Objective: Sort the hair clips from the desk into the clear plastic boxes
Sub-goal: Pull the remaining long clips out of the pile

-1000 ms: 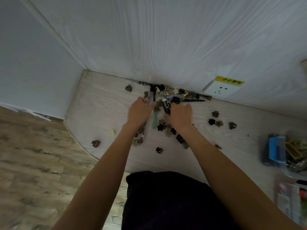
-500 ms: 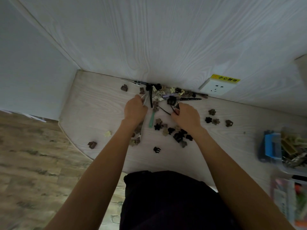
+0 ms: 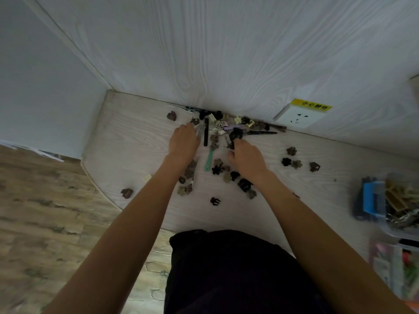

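Left to right: the left hand [image 3: 184,141] lies palm-down on the desk [image 3: 127,141], fingertips buried in the pile of hair clips [image 3: 223,130] against the far wall; its grip cannot be told. The right hand [image 3: 247,158] curls its fingers at a black claw clip [image 3: 235,133], contact unclear. A socket [image 3: 299,114] carries an illegible yellow label. The clear plastic boxes [image 3: 401,205] are blurred, cut off right.

White wall socket [image 3: 297,117] with a yellow warning sticker [image 3: 312,104] up right of my fingers, pale wood-grain wall panel [image 3: 226,53] beyond them, wood-look floor [image 3: 45,211] down left.
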Demonstrator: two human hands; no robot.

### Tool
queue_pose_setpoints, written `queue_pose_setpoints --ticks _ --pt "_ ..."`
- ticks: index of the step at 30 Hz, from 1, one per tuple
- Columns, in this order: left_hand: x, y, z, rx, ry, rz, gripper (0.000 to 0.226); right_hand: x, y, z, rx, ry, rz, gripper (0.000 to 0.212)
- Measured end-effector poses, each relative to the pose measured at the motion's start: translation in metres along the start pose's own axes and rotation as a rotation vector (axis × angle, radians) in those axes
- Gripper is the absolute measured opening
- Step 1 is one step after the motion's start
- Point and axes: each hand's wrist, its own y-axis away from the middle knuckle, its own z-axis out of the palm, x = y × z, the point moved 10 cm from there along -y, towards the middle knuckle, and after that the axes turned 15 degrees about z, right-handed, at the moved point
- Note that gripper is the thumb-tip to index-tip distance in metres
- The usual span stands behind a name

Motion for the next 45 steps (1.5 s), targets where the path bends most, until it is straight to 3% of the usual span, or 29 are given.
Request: queue_pose_setpoints --ticks 4,8,13,17,20,23,26,30,33,40,45 --pt "0.007 -0.004 0.002 -0.091 -0.025 -0.001 0.031 -0.024 0.013 -0.017 -0.016 -0.114 -0.174 0.021" --pt "0.008 -0.003 0.003 -0.151 -0.042 0.046 0.028 -0.06 0.019 -0.005 -0.103 0.124 -0.392 0.037" --pt "-0.009 0.011 -0.018 0.021 0.063 0.012 0.03 -0.069 0.009 0.013 -0.071 0.399 -0.46 0.037" --pt "-0.022 0.035 -0.019 0.121 0.132 -0.005 0.028 -0.067 0.012 0.016 -0.074 0.386 -0.487 0.035" --pt "-0.023 0.046 -0.014 0.099 0.099 0.029 0.027 -0.06 0.019 0.016 -0.072 0.386 -0.509 0.029" --pt "-0.022 0.045 -0.012 0.035 0.067 0.076 0.034 -0.043 0.024 0.01 -0.052 0.31 -0.449 0.028" --pt "-0.022 0.036 -0.007 -0.045 0.019 0.115 0.047 -0.024 0.02 -0.007 -0.056 0.077 -0.278 0.026" --pt "-0.028 0.021 -0.001 -0.127 -0.033 0.132 0.038 -0.023 0.016 -0.017 -0.065 -0.093 -0.194 0.04" --pt "-0.028 0.022 0.005 -0.167 -0.038 0.155 0.039 -0.034 0.011 -0.025 0.001 -0.09 -0.189 0.034" --pt "-0.022 0.079 -0.02 0.112 0.134 0.02 0.029 -0.073 -0.024 -0.02 0.112 0.085 -0.118 0.021" --pt "-0.002 0.111 0.002 0.069 0.103 -0.096 0.033 -0.085 -0.039 -0.005 0.192 0.256 -0.125 0.017"
